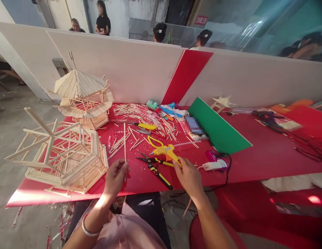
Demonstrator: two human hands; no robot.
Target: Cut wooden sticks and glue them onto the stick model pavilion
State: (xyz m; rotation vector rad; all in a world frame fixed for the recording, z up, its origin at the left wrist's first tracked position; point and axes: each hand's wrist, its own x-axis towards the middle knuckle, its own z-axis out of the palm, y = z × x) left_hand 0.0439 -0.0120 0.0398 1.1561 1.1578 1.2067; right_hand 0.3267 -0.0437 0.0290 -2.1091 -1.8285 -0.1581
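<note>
My left hand [114,179], with a bangle on its wrist, pinches a thin wooden stick [125,145] that stands nearly upright. My right hand [190,177] is wrapped round the handle of a yellow glue gun [164,150], its nozzle pointing left toward the stick. Black-and-yellow cutters [160,175] lie on the red table below the glue gun. Scissors with yellow handles [155,141] are just beyond it. To the left of my left hand stands an open stick framework [64,178] with a slatted base. Behind that rises a roofed stick pavilion [79,84].
Loose sticks [135,112] are scattered over the red table [241,162]. A green board [218,129] leans at an angle right of a phone [194,125]. A white power strip [212,165] with a black cable sits at right. A white partition [116,69] runs behind; people are beyond.
</note>
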